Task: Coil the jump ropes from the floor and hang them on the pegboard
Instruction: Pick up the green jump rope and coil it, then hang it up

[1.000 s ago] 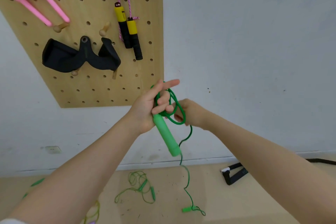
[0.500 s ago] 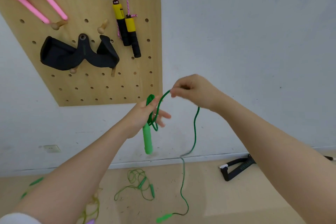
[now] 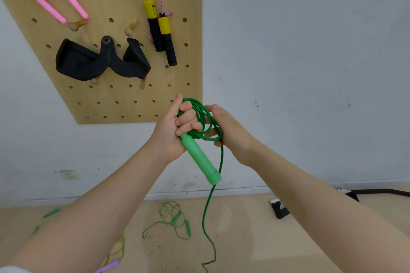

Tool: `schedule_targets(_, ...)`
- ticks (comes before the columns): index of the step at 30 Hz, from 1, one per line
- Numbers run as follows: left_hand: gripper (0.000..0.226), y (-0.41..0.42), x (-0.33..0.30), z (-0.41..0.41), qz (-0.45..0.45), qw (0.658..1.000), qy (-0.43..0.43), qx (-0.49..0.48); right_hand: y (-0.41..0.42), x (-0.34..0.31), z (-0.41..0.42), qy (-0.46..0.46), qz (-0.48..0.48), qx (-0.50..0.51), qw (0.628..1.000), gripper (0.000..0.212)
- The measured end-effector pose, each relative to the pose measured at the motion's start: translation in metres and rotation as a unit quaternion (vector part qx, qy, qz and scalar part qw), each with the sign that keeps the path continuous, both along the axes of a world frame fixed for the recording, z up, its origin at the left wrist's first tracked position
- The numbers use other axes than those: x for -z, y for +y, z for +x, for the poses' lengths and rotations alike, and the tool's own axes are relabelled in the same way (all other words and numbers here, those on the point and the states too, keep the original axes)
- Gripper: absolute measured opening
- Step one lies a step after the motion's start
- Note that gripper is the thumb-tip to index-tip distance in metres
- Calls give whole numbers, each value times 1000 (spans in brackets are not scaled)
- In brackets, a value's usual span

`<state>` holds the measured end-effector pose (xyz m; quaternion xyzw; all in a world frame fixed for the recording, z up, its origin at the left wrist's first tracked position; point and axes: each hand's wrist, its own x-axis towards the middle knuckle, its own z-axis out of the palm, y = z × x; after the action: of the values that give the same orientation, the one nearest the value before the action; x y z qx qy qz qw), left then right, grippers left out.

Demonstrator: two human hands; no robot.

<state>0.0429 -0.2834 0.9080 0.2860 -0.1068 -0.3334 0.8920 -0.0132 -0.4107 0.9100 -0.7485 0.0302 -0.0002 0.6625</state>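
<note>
Several loops of thin green jump rope (image 3: 205, 122) sit in my left hand (image 3: 172, 131), clamped with its handle; my right hand (image 3: 230, 131) grips the strand. Keep loops even.

I see the pegboard (image 3: 115, 99) on the wall; below it, a rope (image 3: 173, 221) lies on the floor (image 3: 244, 239). The hands (image 3: 170, 131) sit before its lower right corner.

I'm seeing both forearms reaching up and forward — left hand (image 3: 172, 131) gripping with fingers curled, thumb pointing up — right hand (image 3: 230, 131) just beside it, fingers curling inward.
</note>
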Motion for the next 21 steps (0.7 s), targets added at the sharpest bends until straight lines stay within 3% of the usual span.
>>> schedule_targets(2, 48, -4, 3, -1, -54, 998, 28, 17, 11, 4, 1, -49, 24, 70, 996, 40)
schedule_targets(5, 44, -9, 4, -5, -88, 994, 46, 44, 15, -2, 4, -41, 144, 146, 978, 46)
schedule_targets(10, 53, -10, 6, -13, -35, 998, 22, 48, 4, 0, 11, -3, 44, 71, 996, 49)
schedule_targets(13, 66, -8, 11, -12, -10, 994, 6, 106, -3, 0, 9, -5, 17, -2, 1000, 49)
schedule_targets(17, 61, -6, 15, -7, -20, 972, -17, 234, -7, -5, 8, -26, -25, 32, 999, 51)
schedule_targets(21, 68, -9, 16, -7, -55, 957, 0, 285, -7, -8, 12, 0, 14, 98, 995, 51)
